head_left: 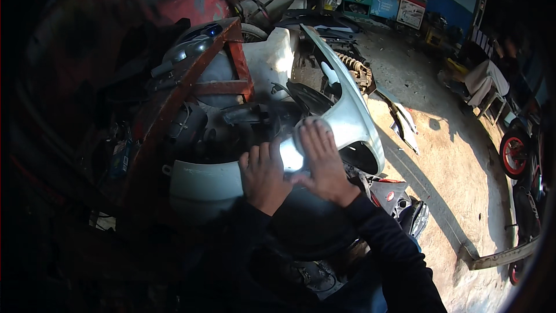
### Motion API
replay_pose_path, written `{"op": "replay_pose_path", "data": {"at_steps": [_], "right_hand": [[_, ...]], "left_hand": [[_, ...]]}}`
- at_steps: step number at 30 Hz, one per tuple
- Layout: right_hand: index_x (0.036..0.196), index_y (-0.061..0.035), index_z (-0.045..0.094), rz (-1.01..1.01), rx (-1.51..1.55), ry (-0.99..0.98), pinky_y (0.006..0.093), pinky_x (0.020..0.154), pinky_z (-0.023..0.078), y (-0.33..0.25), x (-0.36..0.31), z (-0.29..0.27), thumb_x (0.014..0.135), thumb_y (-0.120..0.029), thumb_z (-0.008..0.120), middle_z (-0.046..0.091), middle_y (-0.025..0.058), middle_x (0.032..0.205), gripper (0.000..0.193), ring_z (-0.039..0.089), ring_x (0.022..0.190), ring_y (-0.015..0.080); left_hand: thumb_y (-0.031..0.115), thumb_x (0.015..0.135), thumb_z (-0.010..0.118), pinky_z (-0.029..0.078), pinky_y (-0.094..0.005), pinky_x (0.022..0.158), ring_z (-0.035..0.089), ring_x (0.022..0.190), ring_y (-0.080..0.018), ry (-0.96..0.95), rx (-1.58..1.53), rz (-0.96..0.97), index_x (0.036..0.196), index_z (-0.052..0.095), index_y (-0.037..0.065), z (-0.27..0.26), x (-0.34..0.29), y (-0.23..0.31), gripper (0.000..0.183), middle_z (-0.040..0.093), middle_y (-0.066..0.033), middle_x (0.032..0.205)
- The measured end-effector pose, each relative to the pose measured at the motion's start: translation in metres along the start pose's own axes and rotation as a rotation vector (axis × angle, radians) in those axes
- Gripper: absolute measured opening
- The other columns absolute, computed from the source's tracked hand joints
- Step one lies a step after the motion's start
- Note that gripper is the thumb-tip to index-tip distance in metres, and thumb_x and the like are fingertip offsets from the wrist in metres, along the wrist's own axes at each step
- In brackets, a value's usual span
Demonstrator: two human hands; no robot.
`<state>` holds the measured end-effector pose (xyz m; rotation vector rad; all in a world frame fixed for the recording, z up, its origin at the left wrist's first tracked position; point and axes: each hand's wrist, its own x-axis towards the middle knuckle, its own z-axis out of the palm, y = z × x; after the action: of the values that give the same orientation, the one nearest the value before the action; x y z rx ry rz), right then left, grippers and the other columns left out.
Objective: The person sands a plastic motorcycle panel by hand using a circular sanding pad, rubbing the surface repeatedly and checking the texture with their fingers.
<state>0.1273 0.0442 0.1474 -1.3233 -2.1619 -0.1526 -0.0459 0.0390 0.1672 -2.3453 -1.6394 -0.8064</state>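
A long, pale silver vehicle body panel (pixel 347 117) lies across the middle, with a curved arm reaching away from me and a broad end at the left. My left hand (pixel 266 177) is closed over its near section, fingers curled across the upper edge. Just right of it, my right hand (pixel 324 165) presses on the panel with its fingers together and extended. Something grey and blurred (pixel 299 139) shows at the edge of those fingers, perhaps a thin pad or sheet; its kind is unclear. Bright light falls on the panel between both hands.
A rusty red metal frame (pixel 191 78) rises at the left, with dark parts behind it. Beyond the panel lie a coil spring shock absorber (pixel 352 62) and a loose fairing piece (pixel 399 117). A motorcycle with a red-rimmed wheel (pixel 514 153) stands at the right.
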Motion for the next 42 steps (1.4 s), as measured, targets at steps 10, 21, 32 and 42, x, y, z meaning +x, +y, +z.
{"op": "replay_pose_path", "data": {"at_steps": [10,21,32,42], "right_hand": [[0.155,0.0014,0.027,-0.178,0.07,-0.189,0.0487,0.122,0.018,-0.012,-0.008,0.0,0.084,-0.074,0.052,0.026,0.0206,0.162,0.107,0.019,0.152,0.0391],[0.151,0.0086,0.029,0.221,0.137,0.158,0.0509,0.122,0.016,0.063,0.006,-0.011,0.094,-0.067,0.045,0.026,0.026,0.16,0.096,0.019,0.15,0.0426],[0.156,-0.0018,0.027,0.003,0.078,-0.066,0.0542,0.121,0.018,0.019,-0.02,-0.009,0.073,-0.026,0.072,0.022,0.0178,0.165,0.097,0.017,0.153,0.0384],[0.156,-0.0031,0.028,-0.061,-0.129,0.113,0.0467,0.123,0.019,0.048,-0.011,0.012,0.076,0.004,0.059,0.026,0.0158,0.163,0.087,0.021,0.152,0.0343]], "left_hand": [[0.024,0.055,0.088,0.037,-0.0424,0.098,0.055,0.107,-0.0265,0.008,0.009,0.004,0.132,0.053,0.009,-0.001,0.002,-0.007,0.085,0.058,-0.0077,0.11],[0.022,0.056,0.088,0.037,-0.0421,0.098,0.055,0.107,-0.0265,0.034,0.06,0.011,0.131,0.054,0.009,-0.002,-0.002,0.003,0.083,0.058,-0.0077,0.108],[0.023,0.056,0.088,0.035,-0.0421,0.103,0.053,0.115,-0.0275,-0.027,0.007,0.071,0.144,0.042,0.004,-0.006,-0.001,-0.006,0.101,0.057,-0.0109,0.122],[0.03,0.058,0.09,0.021,-0.0518,0.12,0.022,0.148,-0.0414,-0.119,0.003,0.156,0.147,0.041,0.007,-0.045,-0.018,-0.041,0.104,0.041,-0.019,0.149]]}}
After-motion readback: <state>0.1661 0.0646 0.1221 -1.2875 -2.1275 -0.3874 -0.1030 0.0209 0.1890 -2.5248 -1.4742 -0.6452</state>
